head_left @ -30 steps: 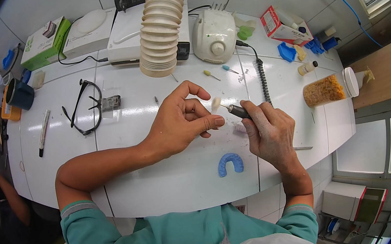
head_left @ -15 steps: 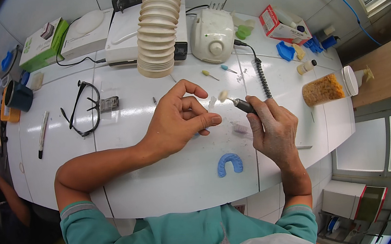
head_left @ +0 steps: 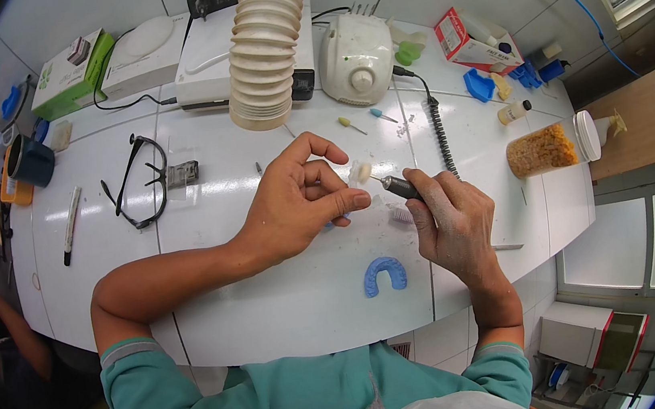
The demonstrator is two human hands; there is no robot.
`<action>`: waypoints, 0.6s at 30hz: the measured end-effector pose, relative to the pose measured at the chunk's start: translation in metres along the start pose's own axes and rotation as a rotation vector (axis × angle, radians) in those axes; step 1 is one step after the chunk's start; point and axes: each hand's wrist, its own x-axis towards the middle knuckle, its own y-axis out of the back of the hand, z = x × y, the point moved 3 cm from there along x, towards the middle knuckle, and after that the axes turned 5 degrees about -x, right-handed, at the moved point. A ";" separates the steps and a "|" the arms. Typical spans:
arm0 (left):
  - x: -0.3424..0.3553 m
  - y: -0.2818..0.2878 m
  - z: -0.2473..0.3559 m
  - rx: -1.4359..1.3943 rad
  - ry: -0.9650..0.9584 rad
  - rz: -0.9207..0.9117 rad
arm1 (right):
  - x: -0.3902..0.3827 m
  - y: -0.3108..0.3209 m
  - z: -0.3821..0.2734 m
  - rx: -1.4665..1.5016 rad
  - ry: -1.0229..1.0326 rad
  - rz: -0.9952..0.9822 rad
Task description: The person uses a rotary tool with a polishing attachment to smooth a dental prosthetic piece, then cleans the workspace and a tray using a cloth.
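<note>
My left hand (head_left: 291, 200) is raised over the white table, fingers curled and thumb bent in, closed on a small clear plastic piece (head_left: 353, 174). My right hand (head_left: 460, 222) grips a dark rotary handpiece (head_left: 400, 188) like a pen, pointing left. Its pale, rounded polishing tip (head_left: 365, 169) is against or just beside the clear piece; I cannot tell whether they touch. A bit of blue shows under my left fingers, mostly hidden. Nearer me, a blue horseshoe-shaped dental arch model (head_left: 385, 276) lies on the table.
A ribbed hose (head_left: 266, 58) hangs above the far side of the table. Behind stands the handpiece's control box (head_left: 358, 63), with a coiled cord (head_left: 442, 139). Two burs (head_left: 351, 126) lie before it. Black-framed glasses (head_left: 149, 180) are left; a jar of orange granules (head_left: 541, 152) is right.
My right hand has shifted slightly left with the handpiece, bringing the polishing tip up to the clear plastic piece. My left hand has stayed almost still.
</note>
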 end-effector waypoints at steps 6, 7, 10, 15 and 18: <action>0.000 -0.002 0.003 0.008 0.004 -0.013 | -0.001 -0.001 0.004 -0.005 0.009 0.009; 0.000 -0.001 0.002 0.014 -0.005 -0.018 | -0.001 0.000 0.001 0.009 0.015 -0.001; 0.000 -0.002 0.002 -0.006 -0.003 -0.011 | -0.001 -0.001 0.001 0.006 0.011 0.007; -0.001 -0.002 0.002 -0.038 0.005 -0.025 | -0.002 -0.002 0.000 0.031 0.007 -0.003; -0.001 -0.003 0.002 -0.060 0.002 -0.035 | -0.001 -0.002 0.000 0.028 0.011 0.010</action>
